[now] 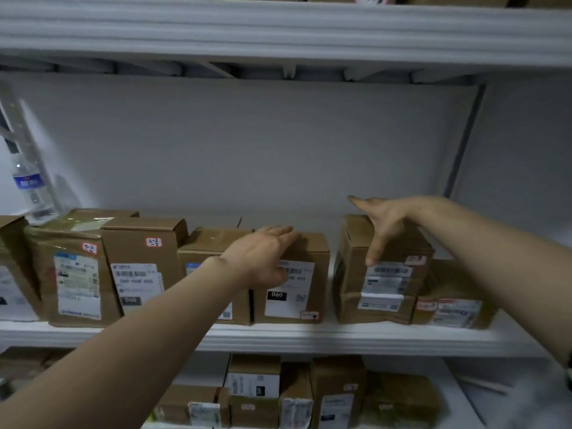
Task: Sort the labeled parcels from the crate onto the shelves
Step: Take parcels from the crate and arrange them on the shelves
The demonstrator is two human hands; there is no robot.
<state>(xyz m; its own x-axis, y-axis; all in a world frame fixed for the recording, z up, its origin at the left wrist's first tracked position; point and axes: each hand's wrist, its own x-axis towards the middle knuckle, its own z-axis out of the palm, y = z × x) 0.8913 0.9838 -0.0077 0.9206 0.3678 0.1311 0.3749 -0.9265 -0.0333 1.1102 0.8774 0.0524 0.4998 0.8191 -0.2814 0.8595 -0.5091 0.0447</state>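
Parcels (pixel 77 274) of brown cardboard stand in a row on the middle shelf (pixel 309 339), and I have a hand at two of them.
My left hand (pixel 263 255) rests on the middle parcel (pixel 291 301), fingers flat along its top and thumb down the front over a white shipping label with a black "060" tag. At 3 o'clock from it, across a gap, my right hand (pixel 383 224) is spread wide over the taller parcel (pixel 380 289). Its thumb hangs down the front and its index finger points to 10 o'clock. That parcel is creased, taped and barcoded. A water bottle (pixel 29 184) stands at 9 o'clock. More boxes (pixel 337 394) fill the shelf at 6 o'clock.
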